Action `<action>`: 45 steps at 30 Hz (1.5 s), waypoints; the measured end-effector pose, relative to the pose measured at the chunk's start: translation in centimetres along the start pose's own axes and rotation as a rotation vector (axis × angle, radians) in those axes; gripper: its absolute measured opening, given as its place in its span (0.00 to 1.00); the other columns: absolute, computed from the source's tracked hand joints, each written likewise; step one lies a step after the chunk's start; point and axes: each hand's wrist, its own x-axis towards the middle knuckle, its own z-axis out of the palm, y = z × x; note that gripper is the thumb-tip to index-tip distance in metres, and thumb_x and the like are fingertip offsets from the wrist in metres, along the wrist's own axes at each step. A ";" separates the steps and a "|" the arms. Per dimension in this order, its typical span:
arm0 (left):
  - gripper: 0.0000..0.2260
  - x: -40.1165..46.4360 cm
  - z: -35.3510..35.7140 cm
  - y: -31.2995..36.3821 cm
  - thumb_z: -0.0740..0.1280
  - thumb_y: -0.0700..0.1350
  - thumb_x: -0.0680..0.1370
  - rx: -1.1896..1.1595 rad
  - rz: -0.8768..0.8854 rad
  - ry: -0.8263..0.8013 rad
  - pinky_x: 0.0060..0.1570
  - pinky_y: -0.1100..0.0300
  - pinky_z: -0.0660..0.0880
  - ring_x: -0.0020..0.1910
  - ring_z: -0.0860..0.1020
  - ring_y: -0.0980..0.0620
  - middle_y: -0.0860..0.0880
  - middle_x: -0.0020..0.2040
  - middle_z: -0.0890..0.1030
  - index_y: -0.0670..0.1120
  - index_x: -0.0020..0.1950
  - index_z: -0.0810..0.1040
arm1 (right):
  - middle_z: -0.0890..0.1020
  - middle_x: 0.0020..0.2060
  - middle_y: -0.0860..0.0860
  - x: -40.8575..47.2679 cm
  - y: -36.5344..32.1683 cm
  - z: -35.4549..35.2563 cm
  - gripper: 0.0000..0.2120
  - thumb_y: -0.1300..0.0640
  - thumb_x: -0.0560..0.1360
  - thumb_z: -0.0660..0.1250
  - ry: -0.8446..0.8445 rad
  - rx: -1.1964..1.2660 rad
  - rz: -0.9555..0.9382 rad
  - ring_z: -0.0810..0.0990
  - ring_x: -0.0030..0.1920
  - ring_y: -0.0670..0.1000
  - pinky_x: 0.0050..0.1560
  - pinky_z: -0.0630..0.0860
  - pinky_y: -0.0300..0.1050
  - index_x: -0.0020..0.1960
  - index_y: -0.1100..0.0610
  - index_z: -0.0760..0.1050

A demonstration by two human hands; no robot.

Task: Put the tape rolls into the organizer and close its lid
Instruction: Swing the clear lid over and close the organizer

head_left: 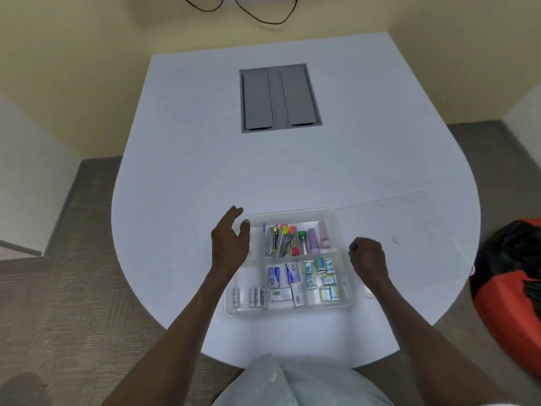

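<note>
A clear plastic organizer (342, 300) sits on the white table near its front edge, with several compartments holding pens, clips, batteries and small boxes. Its clear lid (409, 230) lies swung open flat on the table to the right. My left hand (231, 241) hovers over the organizer's upper left compartment, fingers apart and empty. At the organizer's right edge, my right hand (367, 259) is curled into a loose fist, and nothing shows in it. I cannot make out any tape roll; the left hand hides part of the upper left compartment.
The white table (205, 171) has a grey cable hatch (279, 98) at its far middle. A small pale round thing (396, 240) shows at the lid. A red and black bag (515, 288) sits off the table's right edge.
</note>
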 end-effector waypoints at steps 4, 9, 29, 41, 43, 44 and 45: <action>0.16 -1.5 1.5 0.8 0.66 0.41 0.81 0.053 0.014 -0.047 0.70 0.66 0.63 0.75 0.72 0.48 0.45 0.73 0.76 0.41 0.69 0.77 | 0.84 0.43 0.61 -0.2 2.3 1.2 0.05 0.61 0.71 0.72 -0.139 -0.011 -0.020 0.81 0.49 0.62 0.47 0.76 0.50 0.42 0.64 0.80; 0.16 -2.5 2.0 1.1 0.66 0.41 0.81 0.051 0.000 -0.086 0.70 0.65 0.63 0.75 0.71 0.50 0.47 0.72 0.76 0.43 0.69 0.77 | 0.82 0.46 0.62 -0.6 2.9 1.9 0.06 0.61 0.74 0.69 -0.090 -0.079 -0.078 0.79 0.51 0.63 0.50 0.73 0.52 0.47 0.64 0.77; 0.14 -0.7 1.1 4.8 0.60 0.35 0.82 0.092 0.102 -0.255 0.55 0.77 0.70 0.60 0.81 0.50 0.44 0.61 0.84 0.39 0.63 0.82 | 0.77 0.32 0.59 -0.5 -2.9 -5.7 0.06 0.71 0.65 0.68 0.368 -0.285 -0.040 0.79 0.30 0.58 0.26 0.67 0.41 0.40 0.65 0.74; 0.16 0.5 2.2 7.8 0.57 0.35 0.84 -0.086 0.038 -0.261 0.73 0.47 0.71 0.70 0.76 0.43 0.40 0.69 0.79 0.37 0.70 0.76 | 0.72 0.28 0.51 -2.5 -12.4 -14.5 0.08 0.62 0.74 0.63 0.619 0.142 -0.384 0.69 0.28 0.56 0.30 0.64 0.42 0.42 0.56 0.64; 0.18 1.0 1.9 7.9 0.57 0.38 0.85 -0.076 0.017 -0.229 0.76 0.52 0.66 0.74 0.72 0.45 0.42 0.73 0.75 0.39 0.74 0.72 | 0.75 0.28 0.52 -3.2 -13.6 -15.1 0.11 0.60 0.75 0.64 0.625 0.240 -0.429 0.70 0.27 0.57 0.29 0.66 0.44 0.43 0.53 0.61; 0.19 1.4 1.6 8.0 0.57 0.39 0.85 -0.073 0.000 -0.220 0.78 0.53 0.63 0.76 0.69 0.46 0.43 0.76 0.72 0.40 0.76 0.70 | 0.78 0.30 0.53 -3.4 -14.0 -15.4 0.11 0.58 0.77 0.63 0.602 0.320 -0.444 0.74 0.28 0.57 0.30 0.69 0.46 0.44 0.52 0.60; 0.20 1.8 1.4 7.8 0.56 0.41 0.85 -0.073 -0.020 -0.213 0.79 0.54 0.61 0.78 0.66 0.47 0.44 0.78 0.69 0.41 0.77 0.67 | 0.82 0.33 0.54 -3.5 -14.4 -15.6 0.11 0.57 0.77 0.63 0.569 0.421 -0.448 0.78 0.31 0.57 0.31 0.72 0.49 0.44 0.51 0.59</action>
